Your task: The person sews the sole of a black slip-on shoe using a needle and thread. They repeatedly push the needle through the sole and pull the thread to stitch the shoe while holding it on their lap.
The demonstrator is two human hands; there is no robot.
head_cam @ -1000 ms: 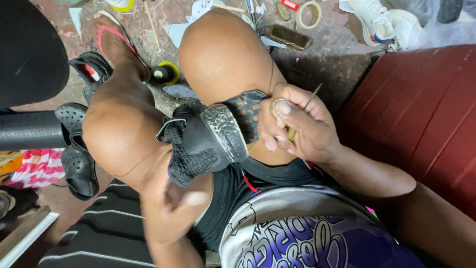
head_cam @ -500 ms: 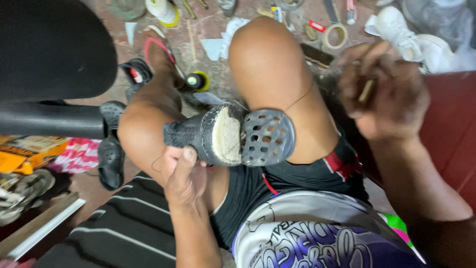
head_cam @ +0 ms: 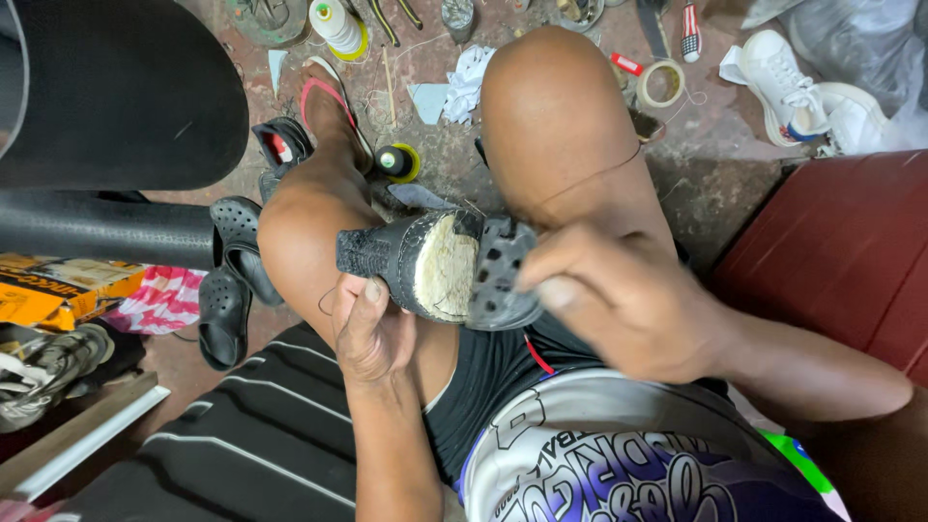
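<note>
A black perforated clog-type shoe (head_cam: 425, 266) rests across my lap between my knees, its sole partly peeled back to show a pale, rough inner face. My left hand (head_cam: 372, 329) grips the shoe from below at its left end. My right hand (head_cam: 619, 300) is at the loose perforated part of the shoe on the right, fingers curled against it. A thin thread (head_cam: 590, 179) runs over my right knee. What my right hand pinches is hidden by the fingers.
On the floor lie black clogs (head_cam: 227, 280), a pink flip-flop (head_cam: 324, 97), thread spools (head_cam: 396, 161), a tape roll (head_cam: 661, 84), paper scraps and white sneakers (head_cam: 793, 82). A dark red seat (head_cam: 851, 261) is at the right, a black cushion (head_cam: 116, 87) at the left.
My right hand came down from the upper right back onto the shoe's loose part. The shoe has been turned so its pale inner face shows.
</note>
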